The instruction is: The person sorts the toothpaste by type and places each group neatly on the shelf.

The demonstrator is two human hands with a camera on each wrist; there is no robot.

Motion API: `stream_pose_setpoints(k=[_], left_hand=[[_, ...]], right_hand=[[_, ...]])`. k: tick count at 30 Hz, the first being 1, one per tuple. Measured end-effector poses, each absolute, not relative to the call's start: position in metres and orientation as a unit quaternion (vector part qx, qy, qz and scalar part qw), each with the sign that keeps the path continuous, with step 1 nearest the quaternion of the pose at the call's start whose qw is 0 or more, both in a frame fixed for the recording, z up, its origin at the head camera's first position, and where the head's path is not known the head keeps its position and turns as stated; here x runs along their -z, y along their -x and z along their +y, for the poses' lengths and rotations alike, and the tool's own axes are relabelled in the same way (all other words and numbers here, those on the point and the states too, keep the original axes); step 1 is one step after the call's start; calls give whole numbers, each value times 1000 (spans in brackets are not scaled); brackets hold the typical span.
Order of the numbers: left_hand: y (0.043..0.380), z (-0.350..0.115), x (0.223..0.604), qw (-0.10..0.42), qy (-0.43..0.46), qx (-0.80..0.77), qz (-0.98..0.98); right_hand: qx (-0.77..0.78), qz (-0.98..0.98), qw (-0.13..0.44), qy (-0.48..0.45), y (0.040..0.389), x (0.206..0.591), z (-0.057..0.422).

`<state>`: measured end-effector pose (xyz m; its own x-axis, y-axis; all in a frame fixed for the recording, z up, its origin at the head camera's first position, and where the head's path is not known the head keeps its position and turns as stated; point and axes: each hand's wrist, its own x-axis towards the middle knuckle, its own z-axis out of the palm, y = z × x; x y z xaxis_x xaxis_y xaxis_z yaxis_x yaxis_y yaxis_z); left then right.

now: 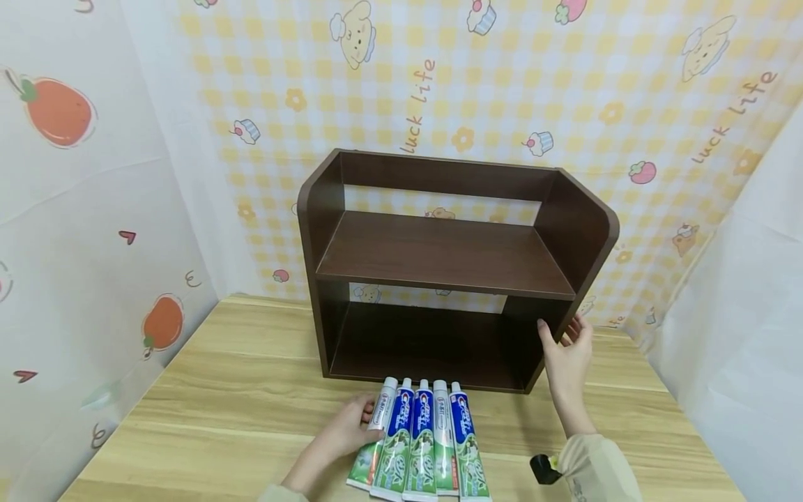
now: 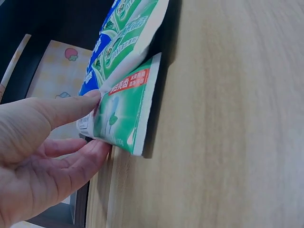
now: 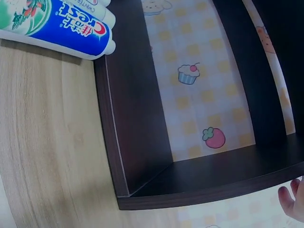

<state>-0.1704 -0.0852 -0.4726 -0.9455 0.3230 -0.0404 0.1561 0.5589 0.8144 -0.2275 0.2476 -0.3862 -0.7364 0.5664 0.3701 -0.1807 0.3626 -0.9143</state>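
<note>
Several toothpaste tubes lie side by side on the wooden table, caps toward a dark brown two-tier shelf. At the row's left end, my left hand grips the outermost white-and-green toothpaste tube, thumb on top and fingers at its outer edge in the left wrist view. Beside it lie blue-and-green Crest tubes and another white-and-green tube. My right hand holds the shelf's right side panel, thumb on the inner side and fingers outside. Only fingertips show in the right wrist view.
The wooden table extends on both sides of the shelf. Behind it hangs a yellow checked cloth, with white patterned sheeting on the left. A small black object is at my right sleeve.
</note>
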Motion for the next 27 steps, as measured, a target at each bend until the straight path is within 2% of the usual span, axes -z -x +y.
stream_pose_setpoints(k=[6,15,23,27], left_hand=[[171,-82,469,106,-122,-438,884],[174,-82,468,139,-106,-431,885],[175,-82,463,162,-98,-417,889],[177,-83,461,183,-91,-412,888]], right_hand=[[-525,-771,325,153,231,390,248],[-435,-843,268,167,231,396,254],[-366,-894,219,137,235,396,264],[-362,-898,212,133,239,398,268]])
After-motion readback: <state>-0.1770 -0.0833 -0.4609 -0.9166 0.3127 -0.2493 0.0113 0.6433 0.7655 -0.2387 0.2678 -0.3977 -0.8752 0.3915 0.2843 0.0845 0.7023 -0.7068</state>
